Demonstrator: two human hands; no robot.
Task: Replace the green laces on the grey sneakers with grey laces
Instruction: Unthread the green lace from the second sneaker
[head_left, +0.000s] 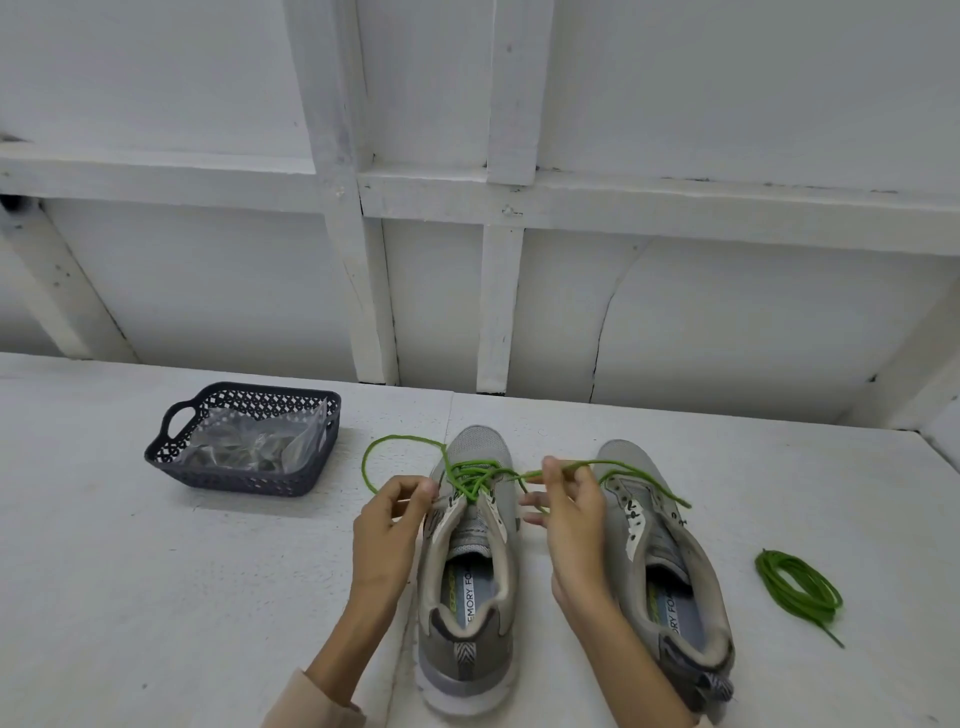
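Note:
Two grey sneakers stand side by side on the white table, toes away from me. The left sneaker (470, 566) still has a green lace (470, 475) tangled loosely through its front eyelets. My left hand (387, 525) pinches one end of that lace beside the shoe. My right hand (569, 512) holds the other strand between the two shoes, with the lace trailing over the right sneaker (670, 566). The right sneaker's eyelets look bare. A coiled green lace (797, 587) lies on the table to its right.
A dark plastic basket (244, 439) with clear plastic bags inside sits at the back left of the table. A white panelled wall (467, 208) rises right behind the table's far edge.

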